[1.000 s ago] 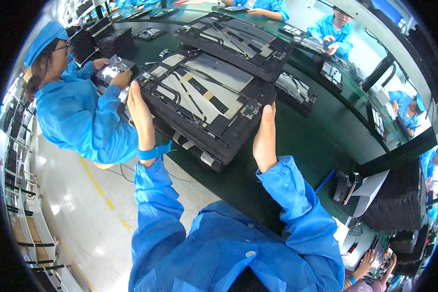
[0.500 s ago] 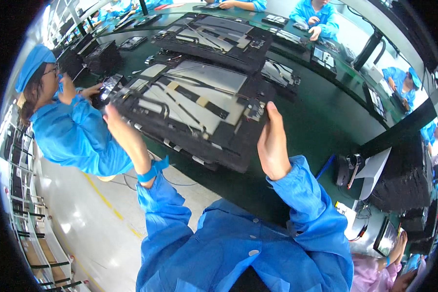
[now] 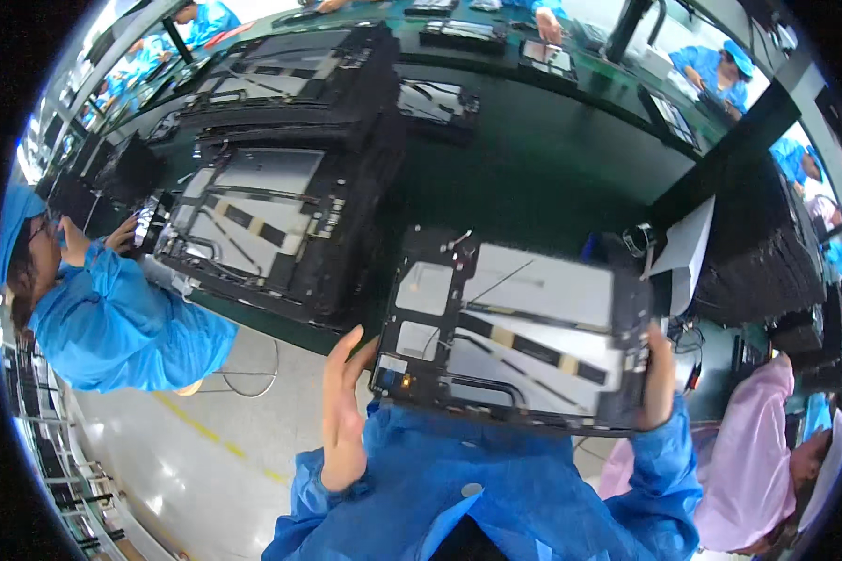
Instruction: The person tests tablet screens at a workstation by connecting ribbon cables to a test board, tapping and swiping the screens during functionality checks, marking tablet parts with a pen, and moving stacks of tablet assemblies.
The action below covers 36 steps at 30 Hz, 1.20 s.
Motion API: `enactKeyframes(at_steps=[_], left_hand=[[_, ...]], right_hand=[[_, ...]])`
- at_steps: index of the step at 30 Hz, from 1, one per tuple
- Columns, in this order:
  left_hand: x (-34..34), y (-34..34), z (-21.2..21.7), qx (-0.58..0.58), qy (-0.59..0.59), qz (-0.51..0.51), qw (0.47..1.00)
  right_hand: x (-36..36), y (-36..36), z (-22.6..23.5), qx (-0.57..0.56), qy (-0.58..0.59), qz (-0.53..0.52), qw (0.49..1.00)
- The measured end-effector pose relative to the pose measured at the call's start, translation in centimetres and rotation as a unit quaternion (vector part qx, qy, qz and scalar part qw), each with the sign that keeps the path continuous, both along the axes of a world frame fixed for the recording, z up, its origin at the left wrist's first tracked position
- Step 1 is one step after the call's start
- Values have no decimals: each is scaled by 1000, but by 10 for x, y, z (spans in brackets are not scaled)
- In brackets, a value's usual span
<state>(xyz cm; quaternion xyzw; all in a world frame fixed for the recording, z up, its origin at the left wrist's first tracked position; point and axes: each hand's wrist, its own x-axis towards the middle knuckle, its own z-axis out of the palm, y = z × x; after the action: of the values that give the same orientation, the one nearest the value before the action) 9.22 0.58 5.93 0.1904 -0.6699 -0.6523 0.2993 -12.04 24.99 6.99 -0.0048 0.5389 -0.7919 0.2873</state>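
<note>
Head view: right hand (image 3: 660,379) clasps black-and-silver rectangular panel (image 3: 547,290) over near edge of green worktop (image 3: 505,178); left hand (image 3: 344,421) spread alongside.

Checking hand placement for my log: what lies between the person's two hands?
A black-framed silver electronic panel lies between the left hand and right hand, in the head view.

A green table (image 3: 524,178) bears stacked black trays (image 3: 341,238).
</note>
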Motion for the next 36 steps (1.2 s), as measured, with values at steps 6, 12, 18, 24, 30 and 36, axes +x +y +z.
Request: enactKeyframes(at_steps=[6,12,18,24,30,36], left_hand=[[-18,6,-55,63,-149,-34,986],[-58,1,-58,-350,-214,-14,912],[-108,18,-41,-574,-150,-225,773],[-126,17,-49,-575,-151,-256,763],[-131,21,-31,-483,-132,-283,818],[-136,-13,-14,-278,-92,-223,930]], right_hand=[[18,17,-70,22,-54,-69,996],[13,26,-92,179,195,-56,963],[35,-10,-52,365,469,83,800],[34,-33,-61,395,536,124,736],[35,-38,-56,410,584,162,682],[25,-13,-60,361,484,-12,797]])
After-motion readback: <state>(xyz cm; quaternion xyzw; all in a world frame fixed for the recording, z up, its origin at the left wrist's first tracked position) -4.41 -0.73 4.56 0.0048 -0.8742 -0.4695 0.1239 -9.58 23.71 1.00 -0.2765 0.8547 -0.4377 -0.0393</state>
